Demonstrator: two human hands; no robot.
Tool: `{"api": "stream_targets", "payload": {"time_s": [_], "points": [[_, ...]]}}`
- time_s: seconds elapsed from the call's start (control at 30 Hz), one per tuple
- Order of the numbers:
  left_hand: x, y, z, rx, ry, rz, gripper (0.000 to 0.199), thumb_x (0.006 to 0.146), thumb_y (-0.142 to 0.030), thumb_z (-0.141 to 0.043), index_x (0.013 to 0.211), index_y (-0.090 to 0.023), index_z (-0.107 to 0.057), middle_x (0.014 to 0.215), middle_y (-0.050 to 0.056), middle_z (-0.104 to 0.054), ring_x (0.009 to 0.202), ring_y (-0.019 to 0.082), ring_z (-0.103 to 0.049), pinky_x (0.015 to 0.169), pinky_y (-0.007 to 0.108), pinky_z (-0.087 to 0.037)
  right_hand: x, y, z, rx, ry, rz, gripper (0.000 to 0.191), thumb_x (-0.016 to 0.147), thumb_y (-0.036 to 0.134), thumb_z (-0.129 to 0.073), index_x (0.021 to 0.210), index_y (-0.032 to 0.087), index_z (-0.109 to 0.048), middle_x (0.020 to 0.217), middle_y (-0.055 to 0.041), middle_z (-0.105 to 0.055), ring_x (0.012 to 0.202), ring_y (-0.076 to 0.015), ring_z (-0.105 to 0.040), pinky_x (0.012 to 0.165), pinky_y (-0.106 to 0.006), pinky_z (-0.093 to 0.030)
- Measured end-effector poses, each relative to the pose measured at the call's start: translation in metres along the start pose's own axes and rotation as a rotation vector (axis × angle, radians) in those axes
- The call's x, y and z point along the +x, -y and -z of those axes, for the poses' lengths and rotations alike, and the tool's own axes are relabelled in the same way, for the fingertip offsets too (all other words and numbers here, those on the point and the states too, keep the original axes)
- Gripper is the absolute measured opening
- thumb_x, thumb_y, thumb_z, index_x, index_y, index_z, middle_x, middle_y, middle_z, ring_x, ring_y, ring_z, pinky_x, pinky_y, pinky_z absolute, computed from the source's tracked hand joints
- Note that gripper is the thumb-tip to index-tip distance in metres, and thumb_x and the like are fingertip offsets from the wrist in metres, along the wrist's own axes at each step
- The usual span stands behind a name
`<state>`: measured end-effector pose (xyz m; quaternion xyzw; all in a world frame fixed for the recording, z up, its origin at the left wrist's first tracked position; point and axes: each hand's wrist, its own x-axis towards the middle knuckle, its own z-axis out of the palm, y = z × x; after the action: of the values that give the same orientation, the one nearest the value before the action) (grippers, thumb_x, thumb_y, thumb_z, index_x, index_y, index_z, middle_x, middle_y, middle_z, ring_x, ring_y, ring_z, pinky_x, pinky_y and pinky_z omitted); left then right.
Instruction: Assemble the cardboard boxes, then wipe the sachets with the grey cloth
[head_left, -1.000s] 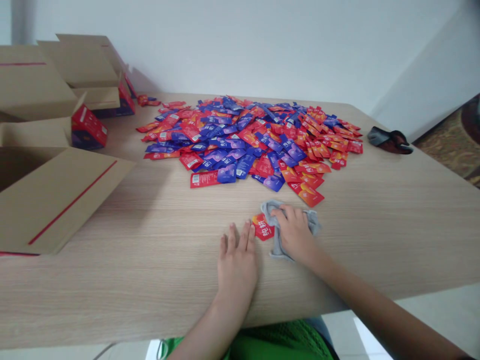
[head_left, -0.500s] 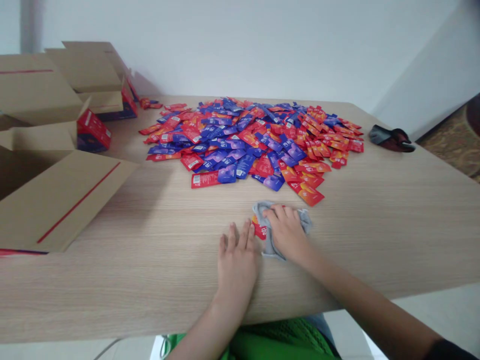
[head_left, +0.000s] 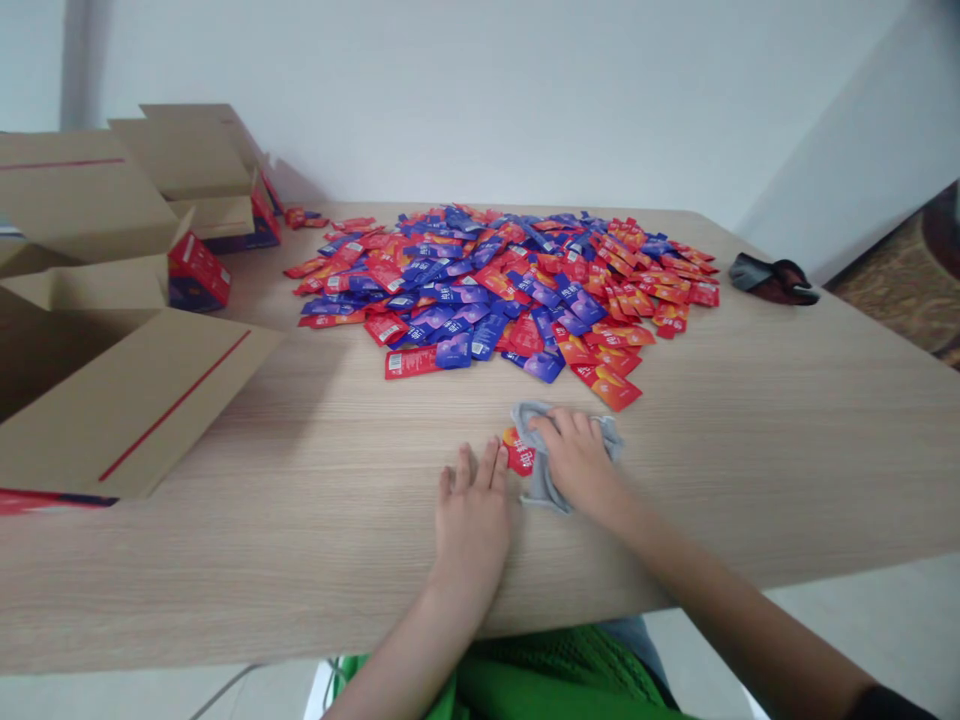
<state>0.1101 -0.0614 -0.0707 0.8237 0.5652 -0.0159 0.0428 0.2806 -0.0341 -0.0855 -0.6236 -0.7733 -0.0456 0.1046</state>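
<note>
My right hand point(head_left: 581, 460) is closed on a grey cloth point(head_left: 551, 490), pressing it down on the table. Part of a red and orange sachet point(head_left: 519, 452) shows at the cloth's left side; the cloth covers the rest. My left hand point(head_left: 472, 510) lies flat on the table with fingers stretched out, its fingertips at the left edge of that sachet. Beyond both hands spreads a large heap of red and blue-purple sachets point(head_left: 487, 285). The nearest single ones lie just past the cloth.
Open cardboard boxes point(head_left: 187, 390) stand on the left, one flap reaching over the table point(head_left: 300, 560). A dark, glossy curved object point(head_left: 772, 280) sits at the far right. A white wall point(head_left: 480, 100) rises behind the heap. Green fabric point(head_left: 555, 680) covers my lap.
The cloth under my right hand has shifted slightly right, so more of the sachet shows. My left hand stays nearly in place. The camera view has tilted a little.
</note>
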Motion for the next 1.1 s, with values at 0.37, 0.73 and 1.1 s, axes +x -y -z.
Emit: {"api": "stream_targets", "payload": {"time_s": [0.37, 0.73, 1.1], "points": [[0.038, -0.002, 0.038, -0.139, -0.004, 0.018, 0.035, 0.096, -0.04, -0.049, 0.12, -0.018, -0.063, 0.114, 0.011, -0.069, 0.108, 0.029, -0.061, 0.09, 0.043, -0.05, -0.006, -0.063, 0.019, 0.339, -0.227, -0.104, 0.039, 0.079, 0.006, -0.045, 0.114, 0.02, -0.054, 0.113, -0.0113, -0.055, 0.11, -0.0278, -0.052, 0.094, -0.043, -0.043], [0.047, -0.001, 0.021, -0.131, -0.107, -0.078, 0.021, 0.096, -0.021, -0.048, 0.114, -0.023, -0.059, 0.116, 0.006, -0.062, 0.107, 0.022, -0.056, 0.091, 0.037, -0.045, -0.017, -0.057, 0.025, 0.633, -0.399, -0.212, 0.029, 0.08, 0.011, -0.046, 0.105, 0.022, -0.056, 0.107, -0.0082, -0.059, 0.106, -0.0249, -0.057, 0.095, -0.043, -0.043], [-0.025, 0.03, 0.003, 0.006, -0.251, -0.104, 0.057, 0.093, -0.049, -0.054, 0.143, -0.022, -0.045, 0.149, 0.008, -0.049, 0.125, 0.03, -0.049, 0.094, 0.05, -0.042, -0.007, -0.036, 0.032, 0.63, -0.34, -0.137, 0.032, 0.081, 0.01, -0.046, 0.109, 0.022, -0.057, 0.107, -0.0085, -0.058, 0.105, -0.0257, -0.055, 0.094, -0.042, -0.042]]}}
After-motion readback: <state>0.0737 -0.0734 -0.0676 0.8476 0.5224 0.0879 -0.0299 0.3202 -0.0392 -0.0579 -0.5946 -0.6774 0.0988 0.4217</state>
